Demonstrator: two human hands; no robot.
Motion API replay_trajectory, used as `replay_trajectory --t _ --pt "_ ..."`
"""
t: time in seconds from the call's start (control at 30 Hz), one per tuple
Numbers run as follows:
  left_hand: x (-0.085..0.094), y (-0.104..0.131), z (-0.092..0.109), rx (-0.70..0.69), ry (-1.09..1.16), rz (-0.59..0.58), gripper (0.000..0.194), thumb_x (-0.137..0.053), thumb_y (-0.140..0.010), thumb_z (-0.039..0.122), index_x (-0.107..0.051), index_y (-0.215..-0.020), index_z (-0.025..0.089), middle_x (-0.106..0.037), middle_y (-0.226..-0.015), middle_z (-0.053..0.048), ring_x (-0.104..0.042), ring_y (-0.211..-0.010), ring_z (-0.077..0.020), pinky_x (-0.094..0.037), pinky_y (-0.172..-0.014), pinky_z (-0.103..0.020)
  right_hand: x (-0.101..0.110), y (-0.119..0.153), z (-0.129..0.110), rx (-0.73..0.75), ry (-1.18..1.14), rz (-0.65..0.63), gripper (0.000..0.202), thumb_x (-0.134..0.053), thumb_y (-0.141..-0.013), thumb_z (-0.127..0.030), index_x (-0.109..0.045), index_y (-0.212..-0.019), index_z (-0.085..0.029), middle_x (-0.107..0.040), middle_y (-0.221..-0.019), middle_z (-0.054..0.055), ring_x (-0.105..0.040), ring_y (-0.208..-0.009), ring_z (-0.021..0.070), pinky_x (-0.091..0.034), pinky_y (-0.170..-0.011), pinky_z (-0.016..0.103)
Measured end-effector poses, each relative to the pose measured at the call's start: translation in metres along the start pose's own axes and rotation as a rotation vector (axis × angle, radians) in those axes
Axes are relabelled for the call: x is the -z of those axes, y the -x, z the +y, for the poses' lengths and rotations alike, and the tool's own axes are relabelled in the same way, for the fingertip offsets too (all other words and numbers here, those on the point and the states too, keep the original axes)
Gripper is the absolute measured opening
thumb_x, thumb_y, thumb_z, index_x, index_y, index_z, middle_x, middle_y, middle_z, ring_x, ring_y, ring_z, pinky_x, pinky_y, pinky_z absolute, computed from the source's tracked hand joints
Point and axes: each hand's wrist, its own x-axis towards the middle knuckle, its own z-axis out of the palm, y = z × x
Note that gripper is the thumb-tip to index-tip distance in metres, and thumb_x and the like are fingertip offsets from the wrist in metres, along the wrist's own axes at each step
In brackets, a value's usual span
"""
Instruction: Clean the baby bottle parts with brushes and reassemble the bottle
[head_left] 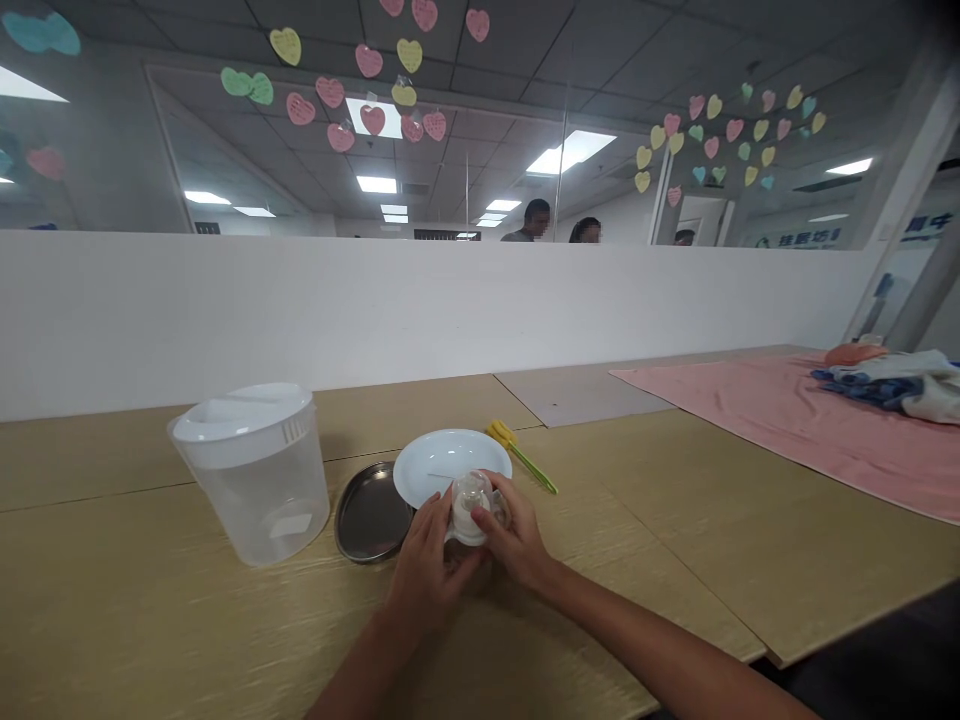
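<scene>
A smooth white wall (450, 315) is running across the far side, and in front of it a wood-grained table (150, 610) is spreading out in flat, seamed panels. Taking the person's hands as the middle of the clock, a soft pink cloth (757, 415) is lying rumpled between two and three o'clock. Out toward nine o'clock a tapering bucket of cloudy plastic is standing under its white lid (247, 412) (a pale rectangular patch (291, 526) is showing low on its side). At twelve o'clock a glossy white bowl (420, 465) is catching the light on its oval rim, while a shallow, dull-shining metal tray (371, 515) is resting at nine o'clock, nearer than the bucket.

The left hand (431, 560) and the right hand (517, 535) are coming together over the table's near part, both clamping a small container (471, 508) between them, the left wrapping its side and the right pressing a thumb against its front. At one o'clock a slim brush (525, 458) is lying aslant, yellow-headed and green-handled. The container itself is showing a clear rounded dome above a white collar.
</scene>
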Motion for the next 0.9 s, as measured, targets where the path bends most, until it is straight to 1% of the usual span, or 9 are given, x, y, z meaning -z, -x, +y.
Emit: replay_trajectory --t 0.17,0.23,0.33,0.47,0.57,0.67,0.77,0.83,0.9 --pt "0.002 -0.002 0.004 -0.042 0.035 -0.003 0.063 -0.049 -0.084 0.037 -0.023 -0.138 0.014 -0.054 -0.121 -0.017 -0.053 -0.109 -0.0263 -0.047 -0.087 -0.041 0.001 -0.002 -0.001 -0.027 -0.084 0.026 0.035 -0.050 -0.083 -0.044 -0.054 -0.106 -0.019 -0.062 -0.096 0.005 -0.058 -0.088 0.0192 -0.050 -0.077 0.031" --pt "0.004 -0.003 0.006 -0.043 0.042 -0.019 0.065 -0.048 -0.085 0.037 -0.021 -0.139 0.015 -0.054 -0.121 -0.017 -0.053 -0.109 -0.0261 -0.047 -0.087 -0.041 0.001 -0.002 -0.002 -0.029 -0.091 0.038 0.035 -0.049 -0.083 -0.044 -0.054 -0.107 -0.019 -0.062 -0.097 0.005 -0.058 -0.088 0.0193 -0.050 -0.078 0.031" --pt "0.006 -0.003 0.007 -0.035 0.045 -0.035 0.064 -0.047 -0.085 0.036 -0.021 -0.139 0.015 -0.054 -0.120 -0.017 -0.053 -0.109 -0.0265 -0.047 -0.087 -0.042 0.001 0.001 -0.001 -0.012 -0.059 0.038 0.038 -0.051 -0.082 -0.044 -0.053 -0.111 -0.019 -0.061 -0.104 0.007 -0.057 -0.095 0.0213 -0.048 -0.084 0.035" --pt "0.009 -0.003 0.005 -0.041 0.023 -0.015 0.061 -0.050 -0.083 0.037 -0.029 -0.135 0.015 -0.056 -0.116 -0.016 -0.055 -0.104 -0.0269 -0.046 -0.087 -0.043 0.000 0.007 0.001 0.039 -0.041 0.065 0.044 -0.050 -0.083 -0.046 -0.048 -0.118 -0.020 -0.056 -0.117 0.010 -0.053 -0.108 0.0248 -0.044 -0.092 0.040" --pt "0.011 -0.004 0.006 -0.030 0.019 -0.003 0.058 -0.054 -0.080 0.038 -0.036 -0.131 0.016 -0.059 -0.111 -0.014 -0.057 -0.100 -0.0259 -0.047 -0.084 -0.042 0.000 0.008 0.001 0.063 -0.092 0.157 0.050 -0.046 -0.083 -0.051 -0.045 -0.123 -0.020 -0.054 -0.121 0.012 -0.051 -0.112 0.0264 -0.044 -0.093 0.042" --pt "0.013 -0.006 0.007 -0.034 0.015 0.004 0.058 -0.055 -0.079 0.038 -0.038 -0.129 0.015 -0.060 -0.107 -0.014 -0.058 -0.096 -0.0249 -0.048 -0.081 -0.039 0.001 0.001 -0.002 0.077 -0.135 0.323 0.055 -0.045 -0.082 -0.055 -0.041 -0.125 -0.020 -0.053 -0.121 0.013 -0.050 -0.113 0.0273 -0.041 -0.094 0.047" --pt "0.013 -0.007 0.007 -0.044 -0.009 0.013 0.057 -0.055 -0.079 0.039 -0.040 -0.129 0.014 -0.062 -0.103 -0.014 -0.059 -0.093 -0.0243 -0.049 -0.079 -0.038 0.002 -0.009 -0.004 0.042 -0.183 0.456 0.058 -0.048 -0.083 -0.050 -0.032 -0.131 -0.023 -0.053 -0.120 0.013 -0.051 -0.112 0.0249 -0.042 -0.093 0.046" --pt "0.012 -0.007 0.006 -0.060 -0.032 0.021 0.057 -0.055 -0.080 0.040 -0.040 -0.128 0.013 -0.062 -0.103 -0.014 -0.059 -0.093 -0.0243 -0.049 -0.079 -0.037 0.002 -0.016 -0.002 -0.011 -0.212 0.490 0.060 -0.051 -0.084 -0.043 -0.026 -0.134 -0.024 -0.053 -0.120 0.013 -0.054 -0.107 0.0228 -0.046 -0.089 0.043" --pt "0.012 -0.007 0.005 -0.084 -0.055 0.029 0.057 -0.055 -0.080 0.040 -0.040 -0.127 0.014 -0.062 -0.103 -0.014 -0.059 -0.093 -0.0244 -0.049 -0.079 -0.037 0.001 -0.020 0.002 -0.064 -0.222 0.468 0.062 -0.054 -0.082 -0.038 -0.026 -0.135 -0.023 -0.056 -0.114 0.012 -0.058 -0.099 0.0209 -0.049 -0.083 0.039"
